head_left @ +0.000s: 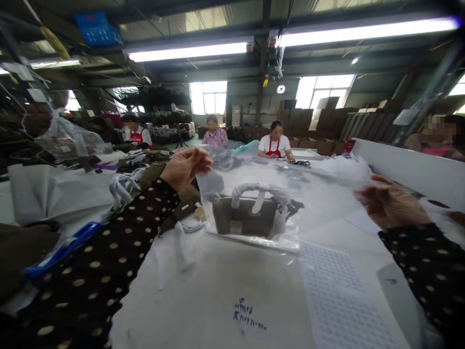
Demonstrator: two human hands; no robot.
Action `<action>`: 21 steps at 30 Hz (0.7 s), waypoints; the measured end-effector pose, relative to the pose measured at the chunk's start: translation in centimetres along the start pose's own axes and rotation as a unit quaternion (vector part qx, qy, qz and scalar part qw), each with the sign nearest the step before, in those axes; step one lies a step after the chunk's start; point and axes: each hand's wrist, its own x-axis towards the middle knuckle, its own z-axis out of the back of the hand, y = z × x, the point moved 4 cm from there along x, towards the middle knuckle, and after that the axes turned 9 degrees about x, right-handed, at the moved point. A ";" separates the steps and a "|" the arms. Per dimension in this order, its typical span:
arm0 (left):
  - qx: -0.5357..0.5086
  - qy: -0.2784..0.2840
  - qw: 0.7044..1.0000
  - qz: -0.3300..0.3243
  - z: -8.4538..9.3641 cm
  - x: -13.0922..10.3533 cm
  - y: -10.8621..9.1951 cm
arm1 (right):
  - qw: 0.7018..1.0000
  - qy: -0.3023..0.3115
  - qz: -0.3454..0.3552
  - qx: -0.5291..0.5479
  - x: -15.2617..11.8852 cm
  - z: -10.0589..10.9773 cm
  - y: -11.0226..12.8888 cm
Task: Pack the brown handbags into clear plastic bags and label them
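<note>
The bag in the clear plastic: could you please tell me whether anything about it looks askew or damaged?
Nothing stands out. The bag stands upright in the plastic, its wrapped handle arched above it; the left hand pinches the plastic. Blur may hide small flaws.

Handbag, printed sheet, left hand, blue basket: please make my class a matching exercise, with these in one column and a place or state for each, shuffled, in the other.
Column one
1. Handbag
2. Printed sheet
3. Left hand
4. Blue basket

Column two
A. High overhead
B. Inside clear plastic
C. Pinching the clear plastic
D. To the right of the handwriting

Right pairs: 1-B, 2-D, 3-C, 4-A
</note>
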 end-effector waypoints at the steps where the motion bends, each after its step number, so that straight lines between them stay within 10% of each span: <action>1: 0.012 0.040 0.999 0.011 0.4 -1.8 0.6 | 0.999 0.003 -0.023 -0.033 -1.1 1.9 -0.4; 7: 0.128 0.252 0.936 0.208 1.2 -17.2 11.8 | 0.898 0.226 -0.283 -0.249 -13.1 13.4 -11.0; 11: 0.121 0.332 0.894 0.275 -0.1 -25.6 17.3 | 0.798 0.364 -0.314 -0.364 -20.2 15.9 -13.0; 16: 0.169 0.408 0.872 0.209 -0.6 -28.5 17.1 | 0.751 0.401 -0.079 -0.519 -26.3 8.7 -11.0; 21: 0.374 0.452 0.807 0.065 0.6 -28.4 16.7 | 0.712 0.474 0.007 -0.518 -36.7 -0.3 -18.5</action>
